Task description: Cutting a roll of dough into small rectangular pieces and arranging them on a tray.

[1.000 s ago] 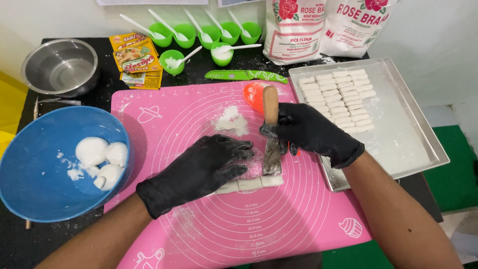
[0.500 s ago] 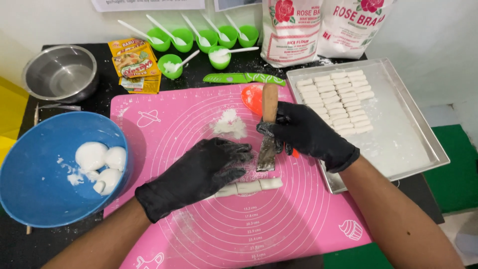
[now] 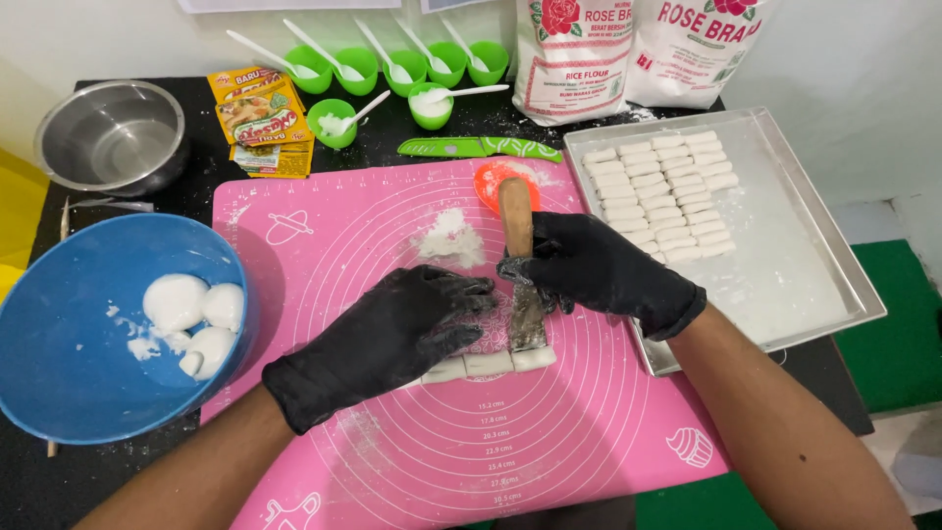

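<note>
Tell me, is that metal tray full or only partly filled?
Partly filled. White dough pieces sit in rows at the far left end of the tray; the rest shows only a floury bare bottom.

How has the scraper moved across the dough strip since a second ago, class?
Barely. The right hand holds the scraper at the dough strip; against the orange lid, its place is almost unchanged.

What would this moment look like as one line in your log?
left hand: steadies dough strip | right hand: grips scraper, blade on strip | pink mat: under dough | tray: rows of cut pieces
</note>
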